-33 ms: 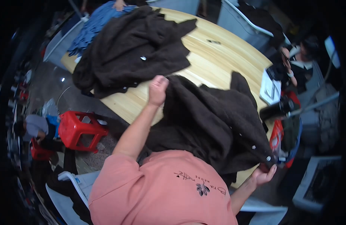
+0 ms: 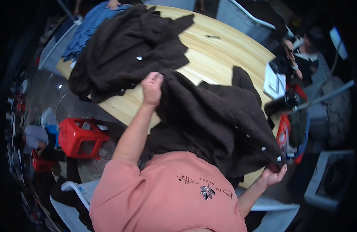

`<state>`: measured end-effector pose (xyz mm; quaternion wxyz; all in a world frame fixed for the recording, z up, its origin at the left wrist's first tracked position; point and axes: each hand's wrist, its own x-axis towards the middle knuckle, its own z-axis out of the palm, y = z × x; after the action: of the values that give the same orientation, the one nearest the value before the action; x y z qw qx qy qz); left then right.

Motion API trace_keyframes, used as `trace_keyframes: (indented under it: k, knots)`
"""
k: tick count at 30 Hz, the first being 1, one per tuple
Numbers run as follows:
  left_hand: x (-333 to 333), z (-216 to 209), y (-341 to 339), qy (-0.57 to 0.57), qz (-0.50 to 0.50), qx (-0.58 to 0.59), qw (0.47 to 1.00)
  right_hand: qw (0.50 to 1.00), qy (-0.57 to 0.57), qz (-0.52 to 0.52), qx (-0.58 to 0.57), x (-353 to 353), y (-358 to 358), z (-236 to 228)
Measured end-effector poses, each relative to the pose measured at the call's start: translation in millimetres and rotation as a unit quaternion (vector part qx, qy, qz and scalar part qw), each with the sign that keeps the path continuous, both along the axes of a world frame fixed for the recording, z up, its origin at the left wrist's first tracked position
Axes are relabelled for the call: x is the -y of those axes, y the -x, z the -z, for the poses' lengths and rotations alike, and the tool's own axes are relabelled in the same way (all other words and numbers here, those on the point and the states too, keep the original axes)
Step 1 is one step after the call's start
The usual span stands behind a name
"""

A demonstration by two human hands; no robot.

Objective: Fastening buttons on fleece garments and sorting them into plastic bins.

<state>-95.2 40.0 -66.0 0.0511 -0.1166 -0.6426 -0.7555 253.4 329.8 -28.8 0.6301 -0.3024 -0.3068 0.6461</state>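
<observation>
I have the dark brown buttoned cardigan spread between my two hands, over the near part of the pale wooden table. My left hand is closed on its upper left edge, knuckles up. My right hand holds the lower right corner, palm turned upward (the cloth covers part of those fingers, so how tightly they pinch I cannot tell). The held stretch runs on a slant: from my left grip it lies to the right and toward me, down to my right grip by the table's right edge. That slant is its long line between my hands, and folds sag beneath it. Two shiny buttons sit close to my right hand, which is much nearer to them than my left.

Beyond my left hand, a heap of dark brown garments covers the table's left side, with blue fabric beside it toward the far left corner. Along the right edge a black bottle lies tilted near the cardigan, and a white notepad rests farther up that edge.
</observation>
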Motion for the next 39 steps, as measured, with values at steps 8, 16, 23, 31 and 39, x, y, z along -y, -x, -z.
trace_keyframes:
  k: [8, 16, 23, 31, 39]
  knots:
    - [-30.7, 6.6, -43.3, 0.204, 0.257, 0.009, 0.944, 0.806, -0.131, 0.079, 0.572, -29.5, -60.5, 185.7]
    - [-32.3, 39.8, -91.3, 0.274, 0.36, -0.109, 0.885, 0.618, -0.381, -0.316, 0.611, 11.4, 35.4, 82.9]
    - [36.2, 71.2, -90.5, 0.55, 0.307, -0.178, 0.756, 0.622, -0.356, -0.341, 0.608, 8.1, 27.9, 138.7]
    - [71.4, 115.4, -68.6, 0.455, 0.192, 0.016, 0.869, 0.802, -0.226, -0.337, 0.438, -21.1, 11.9, 179.8]
    - [93.7, 121.8, -65.0, 0.355, 0.086, 0.236, 0.901, 0.799, -0.254, -0.317, 0.444, -1.1, 18.8, 171.2]
